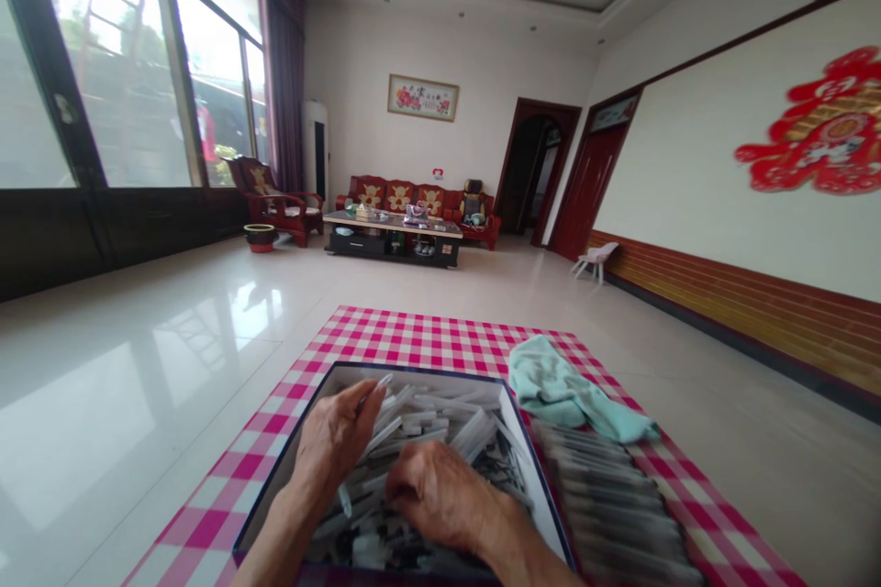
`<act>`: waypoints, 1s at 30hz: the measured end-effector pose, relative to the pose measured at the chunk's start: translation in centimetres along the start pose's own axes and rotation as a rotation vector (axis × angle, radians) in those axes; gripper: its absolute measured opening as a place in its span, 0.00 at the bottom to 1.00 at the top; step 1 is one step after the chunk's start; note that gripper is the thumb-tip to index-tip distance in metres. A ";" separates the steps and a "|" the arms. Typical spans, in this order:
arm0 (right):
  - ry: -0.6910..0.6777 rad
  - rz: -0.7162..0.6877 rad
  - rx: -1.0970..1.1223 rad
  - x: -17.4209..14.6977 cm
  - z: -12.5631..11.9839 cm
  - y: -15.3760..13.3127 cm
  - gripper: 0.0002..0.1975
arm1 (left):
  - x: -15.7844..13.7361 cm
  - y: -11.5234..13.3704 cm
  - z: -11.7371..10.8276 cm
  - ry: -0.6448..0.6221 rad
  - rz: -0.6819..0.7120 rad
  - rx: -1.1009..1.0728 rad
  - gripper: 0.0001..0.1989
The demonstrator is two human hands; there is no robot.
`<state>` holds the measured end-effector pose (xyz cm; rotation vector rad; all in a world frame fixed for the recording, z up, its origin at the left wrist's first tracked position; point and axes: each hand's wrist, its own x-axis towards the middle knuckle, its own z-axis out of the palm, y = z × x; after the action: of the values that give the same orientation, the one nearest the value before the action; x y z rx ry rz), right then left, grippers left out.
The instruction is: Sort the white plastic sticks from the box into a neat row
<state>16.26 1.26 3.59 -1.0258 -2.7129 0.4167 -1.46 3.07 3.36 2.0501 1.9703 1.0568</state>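
A shallow box (pixel 506 390) with a dark blue rim and pale inner walls holds a jumble of translucent plastic tubes (pixel 474 434) and small dark parts. Over its left side, my left hand (pixel 340 431) pinches a short translucent plastic tube (pixel 385 380), whose tip sticks out past thumb and forefinger. My right hand (pixel 444 491) reaches down among the parts near the box's middle, its fingers bent together. Whatever lies between those fingertips is hidden. Right of the box, many slim clear sticks with dark ends, resembling pens (pixel 606 504), lie side by side, blurred.
A pink-and-white checked cloth (pixel 413 330) covers the table. A mint-green cloth (pixel 568 390) lies crumpled at the box's far right corner. Across the tiled floor stand a low coffee table (pixel 392 243), a red wooden sofa (pixel 372 193), an armchair and a small stool (pixel 596 259).
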 end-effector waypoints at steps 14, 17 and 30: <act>-0.142 -0.050 -0.281 2.3 4.0 -1.1 0.08 | -0.4 0.9 0.3 -0.037 0.095 -0.009 0.18; -0.160 -0.035 -0.259 2.2 3.9 -1.3 0.10 | -0.4 0.9 0.4 -0.049 0.106 -0.034 0.18; 0.642 0.341 0.453 -0.7 -1.2 0.8 0.13 | -0.8 1.9 0.3 -0.073 0.190 -0.050 0.16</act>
<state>17.64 1.58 4.42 -1.2187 -1.7821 0.5978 0.36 2.12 3.81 2.2504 1.7255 1.0364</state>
